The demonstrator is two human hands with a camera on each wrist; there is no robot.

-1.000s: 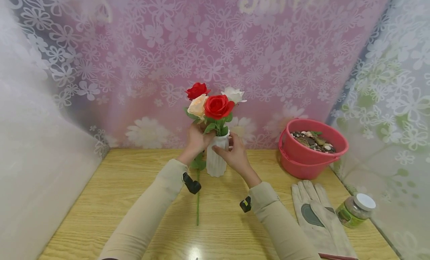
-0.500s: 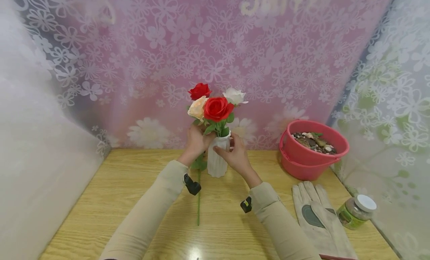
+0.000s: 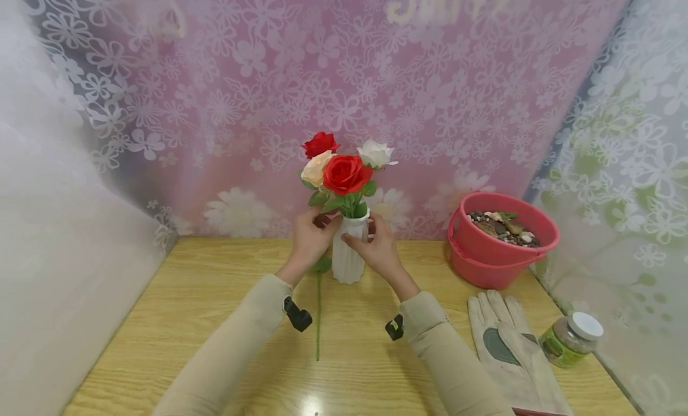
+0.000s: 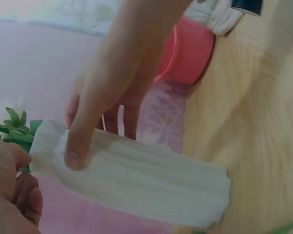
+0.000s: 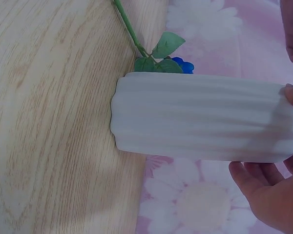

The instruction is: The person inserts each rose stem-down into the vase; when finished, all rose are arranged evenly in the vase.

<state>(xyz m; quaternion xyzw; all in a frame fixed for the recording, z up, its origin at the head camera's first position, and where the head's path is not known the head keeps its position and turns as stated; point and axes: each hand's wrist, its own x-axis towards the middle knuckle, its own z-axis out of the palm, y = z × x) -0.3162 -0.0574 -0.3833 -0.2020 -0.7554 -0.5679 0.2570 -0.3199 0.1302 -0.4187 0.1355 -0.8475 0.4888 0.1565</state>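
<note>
A white fluted vase [image 3: 348, 255] stands upright on the table, with several roses in it: a front red rose [image 3: 347, 174], a back red rose [image 3: 320, 145], a cream rose [image 3: 317, 168] and a white rose [image 3: 376, 154]. My right hand [image 3: 380, 249] grips the vase below its rim, thumb across the front. At the rim's left side my left hand [image 3: 312, 240] has its fingers curled at a rose stem. In the left wrist view a bit of green shows by its thumb; the exact contact is partly hidden.
Left of the vase lies a green flower stem [image 3: 318, 320]; its blue petals [image 5: 185, 65] show behind the vase in the right wrist view. At right are a pink bucket [image 3: 484, 267] holding stones, beige gloves [image 3: 510, 356] and a lidded jar [image 3: 571, 339]. A patterned curtain hangs behind.
My left hand has shifted slightly left at the vase's rim, its wrist turning outward. The front red rose has moved a little left. My right hand stays on the vase.
</note>
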